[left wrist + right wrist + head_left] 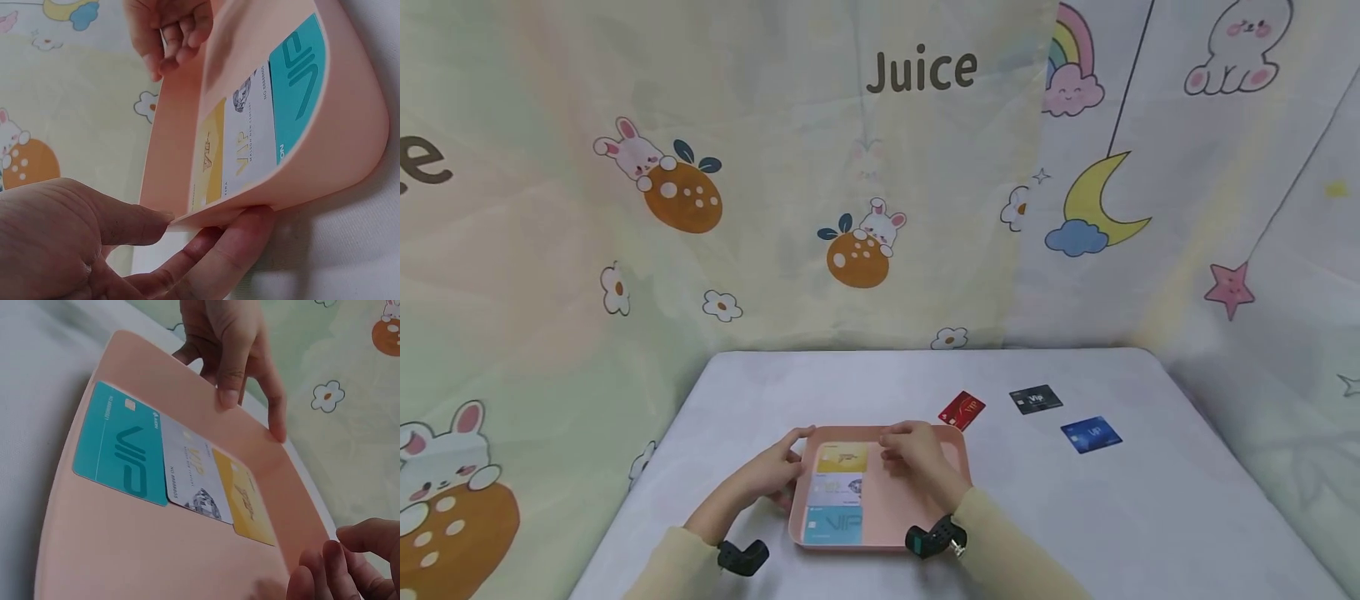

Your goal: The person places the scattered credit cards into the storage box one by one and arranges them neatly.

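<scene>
A pink tray [917,533] lies on the white table. Along its left side are three cards in a column: a yellow card [240,497], a white card with a diamond picture [197,478] and a teal VIP card [833,525]. My left hand [769,471] grips the tray's left rim, thumb above and fingers underneath, as the left wrist view shows. At the far rim is my right hand [917,454], its fingers loosely bent inside the tray wall and no card visible in them. Whether they touch the rim is unclear.
Beyond the tray's far right corner lies a red VIP card [962,410]. Farther right are a black VIP card [1036,399] and a blue VIP card [1091,434]. A printed cloth with cartoon figures [857,258] hangs behind the table [1150,517].
</scene>
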Tool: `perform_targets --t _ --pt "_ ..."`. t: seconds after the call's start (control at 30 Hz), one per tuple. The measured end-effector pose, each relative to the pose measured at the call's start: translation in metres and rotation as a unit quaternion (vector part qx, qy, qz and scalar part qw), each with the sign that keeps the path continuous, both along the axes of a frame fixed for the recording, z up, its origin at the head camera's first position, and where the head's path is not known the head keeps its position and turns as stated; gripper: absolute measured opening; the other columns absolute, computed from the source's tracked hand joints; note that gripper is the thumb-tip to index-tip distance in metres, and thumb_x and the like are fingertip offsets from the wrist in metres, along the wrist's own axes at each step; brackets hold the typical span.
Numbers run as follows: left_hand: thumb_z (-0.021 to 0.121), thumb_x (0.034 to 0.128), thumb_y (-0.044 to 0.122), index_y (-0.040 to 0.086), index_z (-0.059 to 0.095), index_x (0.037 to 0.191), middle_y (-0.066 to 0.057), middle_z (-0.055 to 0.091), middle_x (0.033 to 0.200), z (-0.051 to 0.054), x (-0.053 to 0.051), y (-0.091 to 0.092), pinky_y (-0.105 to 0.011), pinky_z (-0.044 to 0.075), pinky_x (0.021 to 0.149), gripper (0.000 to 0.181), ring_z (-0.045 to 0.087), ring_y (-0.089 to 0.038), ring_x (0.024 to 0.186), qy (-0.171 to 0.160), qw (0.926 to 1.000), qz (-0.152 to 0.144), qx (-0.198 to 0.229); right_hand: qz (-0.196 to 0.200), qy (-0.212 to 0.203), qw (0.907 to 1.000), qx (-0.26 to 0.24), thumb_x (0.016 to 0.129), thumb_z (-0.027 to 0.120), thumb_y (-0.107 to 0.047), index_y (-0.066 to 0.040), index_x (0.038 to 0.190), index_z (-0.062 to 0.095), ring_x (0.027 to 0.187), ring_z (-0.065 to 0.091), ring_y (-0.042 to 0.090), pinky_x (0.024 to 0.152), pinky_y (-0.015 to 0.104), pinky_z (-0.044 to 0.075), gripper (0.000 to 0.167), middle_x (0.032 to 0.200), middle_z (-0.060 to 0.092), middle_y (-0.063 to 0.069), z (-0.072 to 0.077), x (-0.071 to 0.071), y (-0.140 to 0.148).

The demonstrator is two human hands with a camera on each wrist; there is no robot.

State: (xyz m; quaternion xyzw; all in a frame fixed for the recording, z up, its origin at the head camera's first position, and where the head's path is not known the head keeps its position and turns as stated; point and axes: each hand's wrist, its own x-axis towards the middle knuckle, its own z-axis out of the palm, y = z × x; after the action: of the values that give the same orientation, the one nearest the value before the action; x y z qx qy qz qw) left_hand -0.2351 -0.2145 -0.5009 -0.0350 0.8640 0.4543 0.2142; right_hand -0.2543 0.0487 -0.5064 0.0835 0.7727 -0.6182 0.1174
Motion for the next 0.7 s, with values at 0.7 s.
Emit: perform_targets --t 0.7 --pt "0.056 0.0997 0.006 0.022 0.034 0.16 -0.016 0.058 0.11 0.002 0.001 0.004 -0.033 0.059 0.052 0.066 0.065 -0.025 0.077 0.01 0.9999 0.003 -0.011 -0.051 0.039 0.9958 0.066 0.093 0.073 -0.024 -0.001 0.117 0.074 0.087 0.066 0.026 0.083 0.041 0.063 0.033 0.11 0.072 0.017 0.02 -0.01 0.061"
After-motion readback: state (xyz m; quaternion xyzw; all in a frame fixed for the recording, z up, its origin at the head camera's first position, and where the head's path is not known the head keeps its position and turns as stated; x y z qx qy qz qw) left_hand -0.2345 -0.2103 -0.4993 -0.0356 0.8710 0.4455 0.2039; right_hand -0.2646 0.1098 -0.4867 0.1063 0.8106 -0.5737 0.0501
